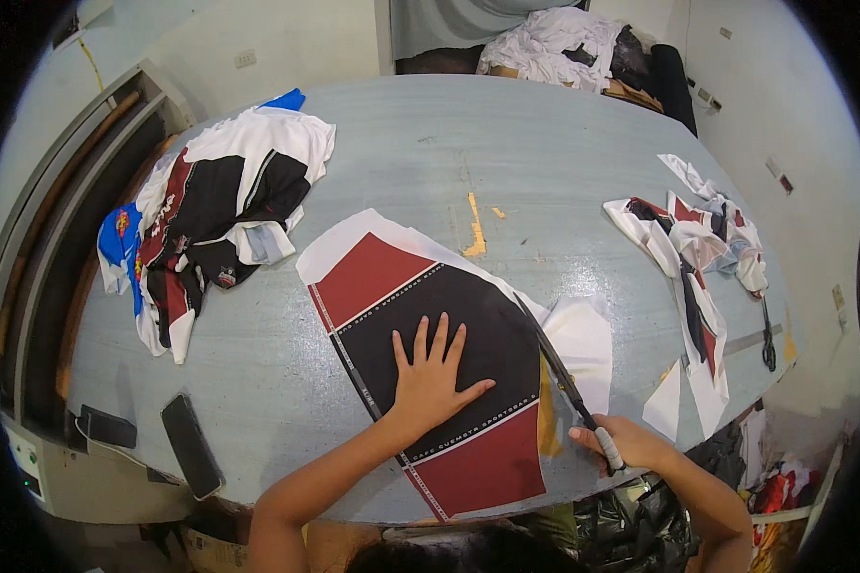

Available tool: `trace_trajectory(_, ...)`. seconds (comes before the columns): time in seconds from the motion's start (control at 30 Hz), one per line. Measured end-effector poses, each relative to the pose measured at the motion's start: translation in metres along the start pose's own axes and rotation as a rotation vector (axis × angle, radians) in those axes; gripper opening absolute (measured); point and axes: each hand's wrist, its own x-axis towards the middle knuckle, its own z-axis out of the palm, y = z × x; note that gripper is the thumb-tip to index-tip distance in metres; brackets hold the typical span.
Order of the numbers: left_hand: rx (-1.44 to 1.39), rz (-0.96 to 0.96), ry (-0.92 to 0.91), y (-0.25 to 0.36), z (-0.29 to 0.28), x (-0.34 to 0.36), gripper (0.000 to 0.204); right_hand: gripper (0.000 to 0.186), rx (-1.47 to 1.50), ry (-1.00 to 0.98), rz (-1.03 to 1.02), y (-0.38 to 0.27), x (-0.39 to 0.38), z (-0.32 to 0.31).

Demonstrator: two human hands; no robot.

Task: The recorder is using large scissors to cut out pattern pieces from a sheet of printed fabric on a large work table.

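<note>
A printed fabric panel (487,325), black in the middle with dark red ends and a white margin, lies flat before me. My left hand (430,377) rests on its black part, palm down with fingers spread. At the panel's right edge my right hand (629,445) grips a pair of large scissors (566,377) by handles that look wrapped in pale material. The blades point away from me along the edge, and their tips reach the white margin. Beside them lies a piece of white fabric (583,344); whether it still joins the panel I cannot tell.
A heap of printed fabric pieces (225,181) lies at the left of the table (382,124). Fabric scraps (698,248) and small black scissors (768,346) are at the right. A phone (191,445) and a black box (108,427) sit near the front left edge.
</note>
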Motion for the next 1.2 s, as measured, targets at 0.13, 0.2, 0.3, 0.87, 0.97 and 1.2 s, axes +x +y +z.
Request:
trace_trajectory(0.13, 0.001, 0.005, 0.015, -0.001, 0.001, 0.002, 0.090, 0.068, 0.020, -0.004, 0.018, -0.004, 0.003, -0.002)
trace_trajectory(0.2, 0.012, 0.008, 0.027, 0.000, -0.002, 0.000, 0.090, 0.063, 0.032, -0.003, 0.018, -0.004, 0.000, -0.001)
trace_trajectory(0.3, 0.027, -0.001, 0.018, -0.003, -0.002, 0.001, 0.090, 0.062, -0.003, 0.019, 0.015, -0.007, 0.002, -0.002)
trace_trajectory(0.87, 0.037, 0.013, -0.003, -0.004, -0.004, -0.001, 0.095, 0.064, -0.110, 0.032, -0.002, 0.001, -0.002, -0.010)
trace_trajectory(0.97, 0.026, 0.013, -0.020, -0.005, -0.008, -0.001, 0.096, 0.061, -0.144, 0.043, -0.062, 0.013, 0.003, -0.013)
trace_trajectory(1.2, 0.025, 0.035, -0.026, -0.006, -0.008, -0.002, 0.096, 0.054, -0.120, 0.018, -0.038, 0.014, -0.003, -0.021)
